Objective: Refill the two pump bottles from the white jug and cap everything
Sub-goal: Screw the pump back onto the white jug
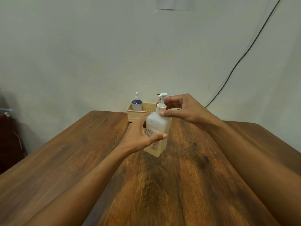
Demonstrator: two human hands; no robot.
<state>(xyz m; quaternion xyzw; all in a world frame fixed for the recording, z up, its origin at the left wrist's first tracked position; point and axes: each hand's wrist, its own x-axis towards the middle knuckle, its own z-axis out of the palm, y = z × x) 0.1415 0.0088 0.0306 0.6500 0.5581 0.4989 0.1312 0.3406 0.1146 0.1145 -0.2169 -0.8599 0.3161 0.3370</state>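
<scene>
Gripping the pale square pump bottle (158, 126) mid-tabletop (179, 176), the left hand (138, 136) holds its body while the right hand (184, 110) pinches the pump collar (161, 107): unscrewing or tightening, I can't tell. At twelve o'clock a blue pump bottle (137, 103) stands capped in a beige basket (135, 115). No jug visible; label (152, 132) unreadable.

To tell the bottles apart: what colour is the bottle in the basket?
Dark blue bottle, white pump; head view.

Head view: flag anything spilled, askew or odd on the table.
Only the translucent pump bottle leans, tilted in the left hand while the right hand pinches its pump collar. The blue bottle stands upright in the basket. No spill shows.
</scene>
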